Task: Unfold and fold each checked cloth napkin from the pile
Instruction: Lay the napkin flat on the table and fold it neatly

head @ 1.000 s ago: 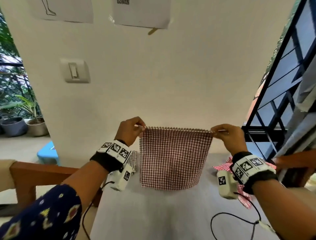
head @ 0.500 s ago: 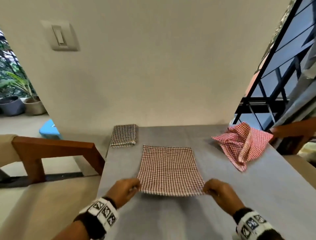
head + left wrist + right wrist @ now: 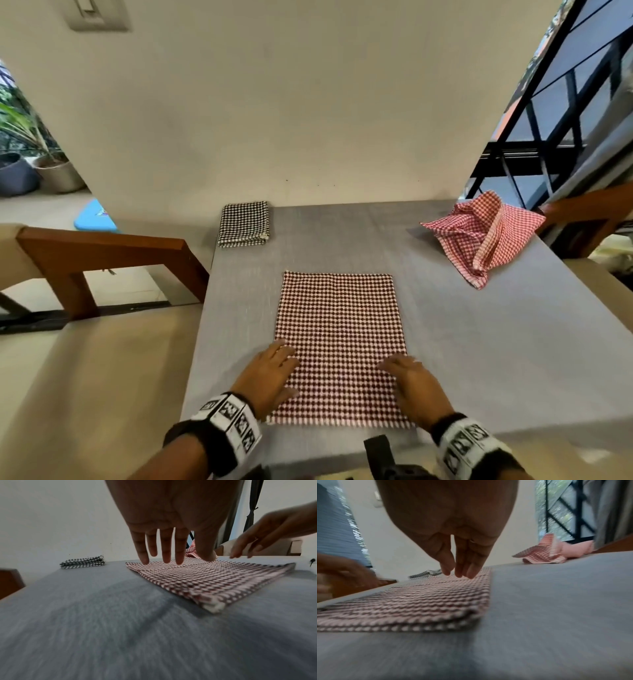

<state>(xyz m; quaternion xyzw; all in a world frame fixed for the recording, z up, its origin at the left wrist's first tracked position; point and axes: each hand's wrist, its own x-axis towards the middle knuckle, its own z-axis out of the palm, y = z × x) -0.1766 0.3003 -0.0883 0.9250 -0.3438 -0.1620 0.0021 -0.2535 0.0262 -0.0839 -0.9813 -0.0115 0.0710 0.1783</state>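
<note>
Both hands' straight fingers (image 3: 165,550) rest flat on the folded maroon napkin's (image 3: 339,342) near half, gripping nothing.

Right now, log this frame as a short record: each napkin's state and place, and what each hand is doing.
maroon napkin: folded flat, table centre
black napkin: folded, far left corner
red napkin: crumpled, far right
left hand: fingers straight, on maroon napkin's near left
right hand: fingers straight, at its near right
</note>
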